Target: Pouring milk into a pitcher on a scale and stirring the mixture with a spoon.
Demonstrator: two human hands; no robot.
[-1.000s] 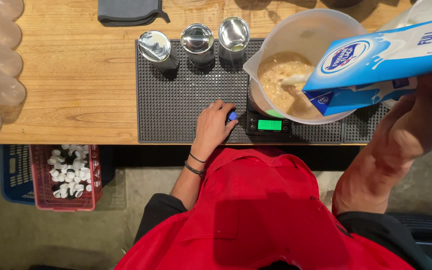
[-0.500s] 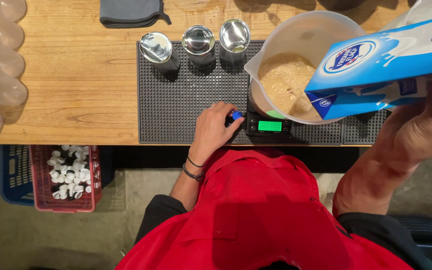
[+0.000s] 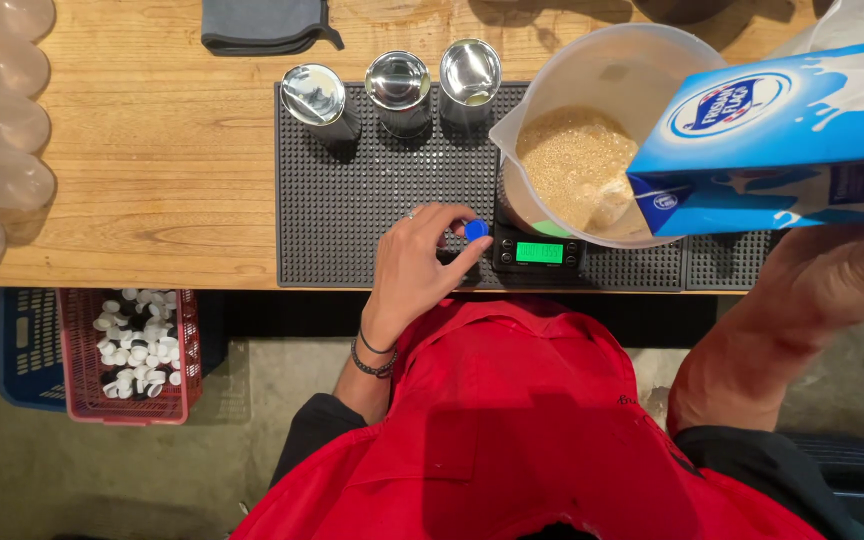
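Left fingers (image 3: 457,240) pinching blue cap (image 3: 476,230), right hand (image 3: 842,270) gripping tilted milk carton (image 3: 772,140) (over frothy jug (image 3: 592,120)); scale (image 3: 539,253) beneath

The person wears a bright red top, smooth and loosely creased, that fills the lower middle of the view, with dark sleeves showing at both upper arms where the red cloth ends. Both forearms are bare below those sleeves. The left hand (image 3: 420,262) has a thin ring on one finger, and its wrist carries two bands, a slim dark cord and a dark beaded bracelet just behind it; the right hand (image 3: 842,265) shows no ring or band on the part that can be seen.
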